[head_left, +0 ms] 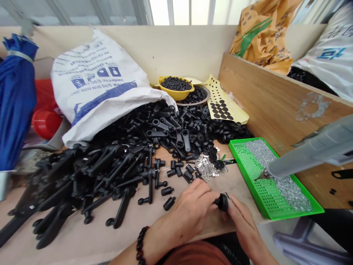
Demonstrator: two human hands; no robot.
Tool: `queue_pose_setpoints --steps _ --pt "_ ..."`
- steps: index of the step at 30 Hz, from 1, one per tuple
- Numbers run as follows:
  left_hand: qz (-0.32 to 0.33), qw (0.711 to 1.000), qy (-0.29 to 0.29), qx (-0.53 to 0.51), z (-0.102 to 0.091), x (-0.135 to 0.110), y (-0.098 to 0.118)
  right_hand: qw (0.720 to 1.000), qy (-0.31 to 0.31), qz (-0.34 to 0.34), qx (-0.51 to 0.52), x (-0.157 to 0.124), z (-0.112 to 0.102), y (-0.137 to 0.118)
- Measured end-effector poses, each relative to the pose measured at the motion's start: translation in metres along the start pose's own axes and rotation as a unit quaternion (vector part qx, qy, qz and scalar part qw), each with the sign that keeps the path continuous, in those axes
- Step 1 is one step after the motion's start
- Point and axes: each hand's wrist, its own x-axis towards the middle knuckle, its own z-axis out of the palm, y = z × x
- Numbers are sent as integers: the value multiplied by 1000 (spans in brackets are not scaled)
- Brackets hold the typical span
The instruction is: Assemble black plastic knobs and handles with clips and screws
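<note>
1. Pinching a small black round part (223, 202) between both hands, a person works at the near edge of a cluttered bench (132, 235). The left hand (190, 210), with a dark bead bracelet (140, 244) on its wrist, closes thumb and fingers on the part's left side.
2. The right hand (242, 222) meets it from the other side, fingertips closed on the same part. A bit of bright metal shows just above it. How firmly the hand grips cannot be told.
3. The part is held just above the bench, near the green tray (248, 165) of silvery screws (286, 186).
4. A grey power screwdriver (317, 152) reaches in from the right over the tray, its tip down near the screws.
5. Beyond the hands lie small metal clips (205, 168) and a heap of black plastic handles (110, 173) spilling from a white sack (102, 81).
6. A yellow bowl (176, 88) of black pieces stands by the back wall, beside a yellow sheet of black dots (223, 105).
</note>
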Motion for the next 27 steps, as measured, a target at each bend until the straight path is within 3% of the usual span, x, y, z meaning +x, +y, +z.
queue_pose_setpoints --steps 6,11,16,21,27 --pt "15 998 14 -54 -6 2 0 983 -19 75 169 -1 13 4" --pt "3 997 1 -73 -13 5 1 962 -21 113 247 -1 17 7" --pt "-53 987 36 -144 -9 9 3 973 17 96 211 -1 16 5" --pt "-139 962 65 -225 -1 8 2 974 8 76 212 0 17 3" --pt "-84 974 107 -182 4 2 -1 973 10 92 209 1 22 4"
